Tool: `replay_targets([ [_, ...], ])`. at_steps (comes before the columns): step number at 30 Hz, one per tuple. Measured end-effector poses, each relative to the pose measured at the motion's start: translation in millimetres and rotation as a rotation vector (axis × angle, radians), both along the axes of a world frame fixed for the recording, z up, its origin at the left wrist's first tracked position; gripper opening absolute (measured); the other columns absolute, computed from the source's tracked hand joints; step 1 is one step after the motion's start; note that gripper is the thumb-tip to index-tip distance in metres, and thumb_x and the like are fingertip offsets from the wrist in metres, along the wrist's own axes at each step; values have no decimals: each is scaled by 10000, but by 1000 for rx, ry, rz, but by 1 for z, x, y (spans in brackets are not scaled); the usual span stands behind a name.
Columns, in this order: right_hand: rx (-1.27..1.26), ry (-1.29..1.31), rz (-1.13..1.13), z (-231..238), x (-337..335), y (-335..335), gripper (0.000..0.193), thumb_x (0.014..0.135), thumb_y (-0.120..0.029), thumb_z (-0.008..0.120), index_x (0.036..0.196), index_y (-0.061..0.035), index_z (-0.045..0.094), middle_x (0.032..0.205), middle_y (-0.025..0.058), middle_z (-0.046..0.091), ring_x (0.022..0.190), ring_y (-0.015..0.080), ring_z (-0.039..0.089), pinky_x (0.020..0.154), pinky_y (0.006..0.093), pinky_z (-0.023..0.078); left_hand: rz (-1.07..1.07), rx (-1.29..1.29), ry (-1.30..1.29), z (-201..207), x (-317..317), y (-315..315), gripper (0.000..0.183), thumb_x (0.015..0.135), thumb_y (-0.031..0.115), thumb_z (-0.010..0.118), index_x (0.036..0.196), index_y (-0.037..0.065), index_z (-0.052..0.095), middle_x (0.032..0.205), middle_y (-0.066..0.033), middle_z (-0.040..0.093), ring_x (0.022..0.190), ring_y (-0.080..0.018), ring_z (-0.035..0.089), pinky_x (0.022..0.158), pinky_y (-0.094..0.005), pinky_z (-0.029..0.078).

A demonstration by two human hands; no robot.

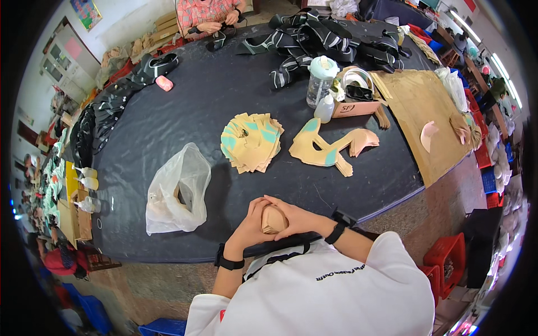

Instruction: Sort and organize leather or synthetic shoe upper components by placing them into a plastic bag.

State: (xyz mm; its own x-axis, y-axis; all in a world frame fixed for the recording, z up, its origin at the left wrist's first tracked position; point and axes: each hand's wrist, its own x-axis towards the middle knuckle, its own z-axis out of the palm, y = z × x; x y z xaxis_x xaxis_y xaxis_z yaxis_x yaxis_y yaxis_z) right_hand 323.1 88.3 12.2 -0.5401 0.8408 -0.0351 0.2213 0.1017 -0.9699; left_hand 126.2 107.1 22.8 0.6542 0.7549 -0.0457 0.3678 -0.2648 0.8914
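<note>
Close to the table's front edge, my left hand (250,228) and my right hand (298,219) curve round a small stack of tan cut pieces (273,219). Fingers of both hands are closed on it, one hand on each side. Beyond them lies a round, fanned pile of tan cut pieces with light green patches (250,143). To its right, more tan pieces with green patches (320,155) lie in a curved, overlapping row. A white translucent plastic bag (178,193) stands left of my left hand, with something in it that I cannot make out.
A clear jug with a pale lid (321,84), a small squeeze bottle (324,108) and a cardboard box (355,108) stand at the back right. Black strappy pieces (314,42) are heaped behind them. A cardboard sheet (428,120) covers the right side. Across the table, a person (210,17) handles a black piece.
</note>
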Motion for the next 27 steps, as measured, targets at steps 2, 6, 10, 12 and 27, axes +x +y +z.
replay_targets([
  [2, -112, 44, -30, -9, -11, -6, 934, 614, -266, 818, 1359, -40, 303, 1272, 168, 437, 1180, 299, 448, 979, 365, 375, 67, 80, -8, -7, -9, 3, 891, 539, 173, 846, 1274, 48, 359, 1280, -182, 344, 1193, -352, 395, 965, -407, 397],
  [6, 68, -145, -493, -53, -34, -17, 961, 640, -248, 796, 1377, -48, 214, 1231, 190, 448, 1155, 321, 454, 961, 376, 384, 382, 310, 52, -16, -14, 11, 851, 569, 139, 830, 1270, 44, 356, 1270, -164, 354, 1173, -332, 404, 957, -384, 387],
  [10, -49, 140, -817, -74, -55, -22, 871, 683, -219, 759, 1327, 16, 221, 1287, 195, 354, 1208, 304, 375, 1002, 384, 316, 687, -62, 81, -46, -9, 1, 576, 717, 132, 727, 1197, 19, 430, 1121, -185, 478, 944, -283, 552, 794, -354, 479],
  [12, -5, -450, -767, -67, -61, -28, 900, 661, -251, 766, 1328, 10, 221, 1318, 210, 303, 1225, 344, 303, 1008, 451, 256, 592, -113, -8, -71, -4, -4, 457, 806, 154, 642, 1190, 19, 434, 1053, -181, 543, 813, -238, 605, 711, -315, 494],
  [27, 122, -238, -590, -56, -36, -1, 554, 767, -251, 688, 1265, -121, 485, 1319, 167, 335, 1215, 329, 345, 1017, 405, 298, 915, -835, -421, -82, 20, 0, 514, 863, 249, 586, 1230, 5, 321, 998, -105, 544, 840, -132, 553, 744, -266, 449],
])
